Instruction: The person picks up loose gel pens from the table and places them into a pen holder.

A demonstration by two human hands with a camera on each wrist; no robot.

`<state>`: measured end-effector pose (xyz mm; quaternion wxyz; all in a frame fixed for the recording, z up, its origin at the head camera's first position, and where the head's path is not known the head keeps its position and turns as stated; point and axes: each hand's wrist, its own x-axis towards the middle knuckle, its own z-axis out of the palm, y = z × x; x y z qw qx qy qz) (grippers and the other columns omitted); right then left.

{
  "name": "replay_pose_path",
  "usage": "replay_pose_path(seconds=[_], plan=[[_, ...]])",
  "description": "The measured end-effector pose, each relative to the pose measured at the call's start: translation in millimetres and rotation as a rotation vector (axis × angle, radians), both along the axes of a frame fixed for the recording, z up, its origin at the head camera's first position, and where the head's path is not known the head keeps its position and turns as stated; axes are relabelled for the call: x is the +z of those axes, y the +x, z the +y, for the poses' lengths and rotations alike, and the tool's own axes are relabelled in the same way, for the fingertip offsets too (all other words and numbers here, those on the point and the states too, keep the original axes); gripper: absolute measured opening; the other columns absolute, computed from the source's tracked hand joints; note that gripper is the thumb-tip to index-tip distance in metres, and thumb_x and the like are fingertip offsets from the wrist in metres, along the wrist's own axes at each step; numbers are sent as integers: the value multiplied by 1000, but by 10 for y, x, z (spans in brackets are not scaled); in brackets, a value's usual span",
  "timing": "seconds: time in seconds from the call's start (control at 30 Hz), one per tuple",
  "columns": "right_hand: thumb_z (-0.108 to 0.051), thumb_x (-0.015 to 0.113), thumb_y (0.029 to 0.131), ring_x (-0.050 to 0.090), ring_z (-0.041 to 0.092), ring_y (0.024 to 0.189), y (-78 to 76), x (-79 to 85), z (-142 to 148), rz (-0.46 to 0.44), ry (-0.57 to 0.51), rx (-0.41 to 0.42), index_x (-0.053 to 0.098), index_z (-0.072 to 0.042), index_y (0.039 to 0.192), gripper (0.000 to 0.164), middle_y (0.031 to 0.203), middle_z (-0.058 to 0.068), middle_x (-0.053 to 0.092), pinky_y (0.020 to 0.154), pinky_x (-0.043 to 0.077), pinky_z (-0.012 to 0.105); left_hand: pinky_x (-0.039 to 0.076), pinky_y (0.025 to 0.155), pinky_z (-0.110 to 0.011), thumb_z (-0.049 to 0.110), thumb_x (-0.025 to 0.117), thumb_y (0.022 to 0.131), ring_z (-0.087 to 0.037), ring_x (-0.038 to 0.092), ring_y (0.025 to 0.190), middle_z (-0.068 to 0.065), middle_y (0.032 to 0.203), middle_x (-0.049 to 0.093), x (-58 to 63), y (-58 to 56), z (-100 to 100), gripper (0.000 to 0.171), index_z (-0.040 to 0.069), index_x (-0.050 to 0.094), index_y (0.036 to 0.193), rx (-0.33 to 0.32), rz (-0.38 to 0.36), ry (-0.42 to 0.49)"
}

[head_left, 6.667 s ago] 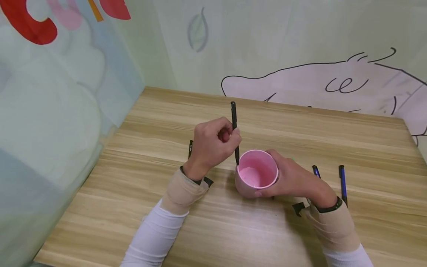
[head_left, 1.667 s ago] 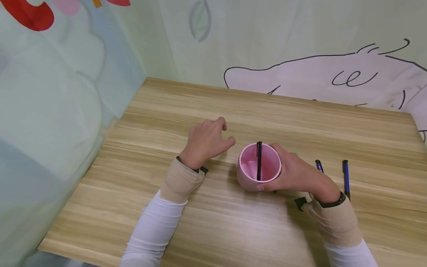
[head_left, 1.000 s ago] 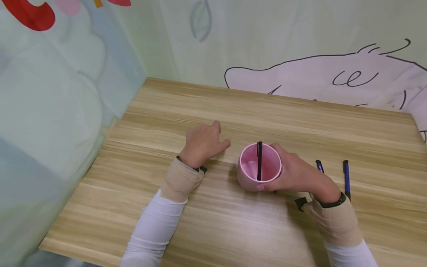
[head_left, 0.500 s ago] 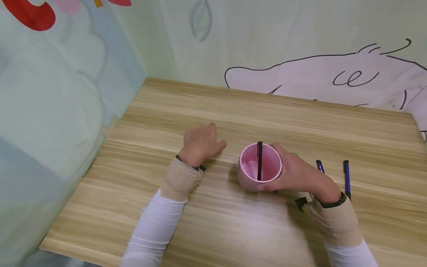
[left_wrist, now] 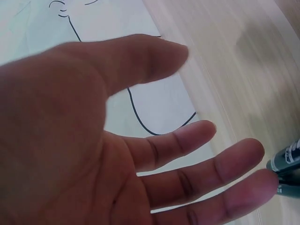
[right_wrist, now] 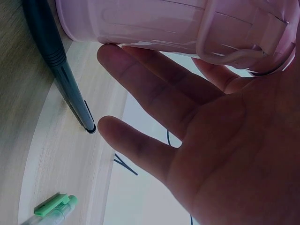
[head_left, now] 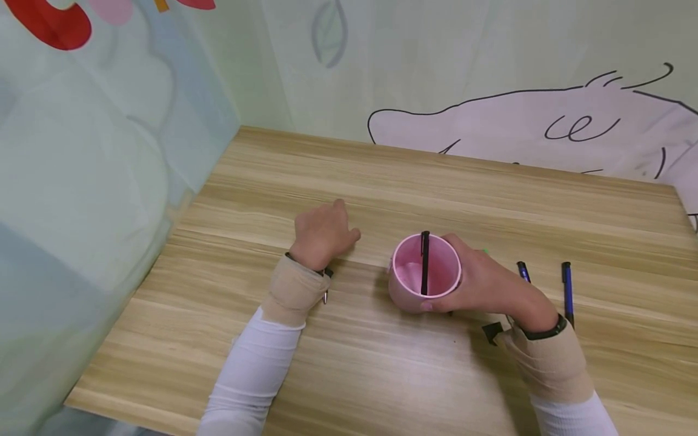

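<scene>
My left hand (head_left: 324, 235) is low over the table left of the cup and holds nothing. In the left wrist view its fingers are loosely bent and spread, with the thumb apart. A dark pen (left_wrist: 287, 161) lies right at its fingertips; in the head view only a pen's metal tip (head_left: 325, 297) shows by the wrist. My right hand (head_left: 482, 281) grips a pink cup (head_left: 406, 300) round its right side. One black pen (head_left: 425, 266) leans inside the cup, its clip end at the far rim. The cup's moulded handle (right_wrist: 206, 33) shows in the right wrist view.
Two blue-and-black pens (head_left: 568, 293) lie right of my right hand, one partly hidden by it. Beneath that hand, the right wrist view shows a dark pen (right_wrist: 70, 89) and a clear pen with a green clip (right_wrist: 54, 206). Printed walls stand behind and left of the wooden table (head_left: 163, 339).
The black pen, earlier pinched in my left hand, is now in the cup. Over the last second my left hand has drifted left and lower, uncovering a pen tip. The right hand stays put.
</scene>
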<state>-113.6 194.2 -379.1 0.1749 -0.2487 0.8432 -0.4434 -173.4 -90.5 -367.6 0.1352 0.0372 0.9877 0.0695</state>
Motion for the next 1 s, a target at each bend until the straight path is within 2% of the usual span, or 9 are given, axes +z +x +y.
replay_pose_path(seconds=[0.2, 0.5, 0.77, 1.0], plan=[[-41, 96, 64, 61, 22, 112, 10, -5, 5, 2, 1, -1, 43, -14, 138, 95, 124, 4, 63, 88, 54, 41, 52, 58, -43, 32, 68, 90, -24, 61, 70, -9, 78, 61, -28, -10, -15, 28, 6, 58, 94, -8, 11, -21], [-40, 96, 64, 61, 23, 112, 16, -17, 6, 12, 3, 1, 43, -13, 137, 95, 124, 4, 63, 87, 55, 40, 51, 55, -39, 28, 70, 91, -20, 55, 65, -7, 77, 59, -23, -10, -36, 24, 7, 59, 89, -6, -34, -39], [-41, 96, 65, 60, 23, 113, 12, -41, 10, 4, -1, 9, 42, -14, 138, 94, 125, 4, 63, 88, 54, 40, 52, 59, -42, 29, 70, 91, -23, 58, 69, -7, 77, 61, -38, -23, -98, 25, 9, 59, 82, 20, -33, -40], [-41, 96, 65, 61, 22, 112, 11, -56, 18, 9, 1, 9, 43, -14, 137, 94, 124, 2, 63, 88, 54, 39, 50, 55, -39, 28, 69, 91, -23, 55, 66, -6, 73, 57, -29, -23, -135, 28, 10, 56, 73, 41, -37, -32]])
